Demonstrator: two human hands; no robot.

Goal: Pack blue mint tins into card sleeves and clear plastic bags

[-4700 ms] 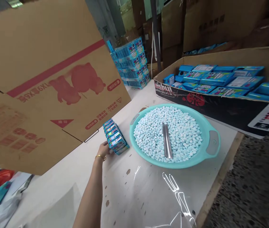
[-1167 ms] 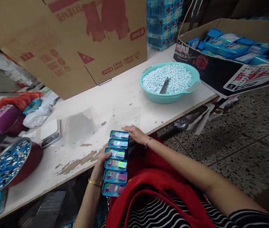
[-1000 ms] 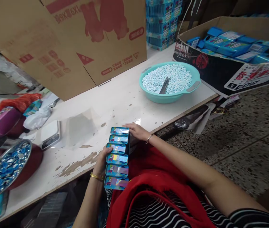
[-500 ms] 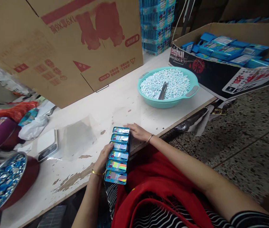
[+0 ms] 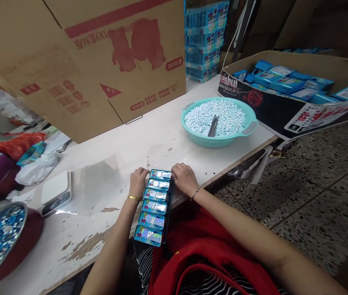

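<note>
A row of several small blue tins (image 5: 154, 207) with shiny, see-through-looking lid panels runs from the tabletop toward my lap. A dark strip shows along its right side. My left hand (image 5: 138, 182) is at the left end of the farthest tin (image 5: 160, 175), its fingers curled with the tips at the edge. On the opposite end of that same tin, my right hand (image 5: 185, 179) is closed, thumb and fingers pressed to its corner. Ahead to the right, a turquoise basin (image 5: 213, 141) holds many pale blue pellets (image 5: 229, 116) and a metal scoop (image 5: 213, 125).
A large cardboard carton (image 5: 100, 82) stands at the back. Stacked blue packs (image 5: 204, 45) are behind it. An open box (image 5: 253, 104) of blue packets sits right. Left are a white scale (image 5: 56, 190), clear plastic sheets (image 5: 100, 180) and a red pot (image 5: 29, 235) of blue-and-silver pieces.
My left hand has moved from the middle of the row up to the farthest tin. My right hand has curled its fingers more at that tin's right end. The camera view has shifted slightly.
</note>
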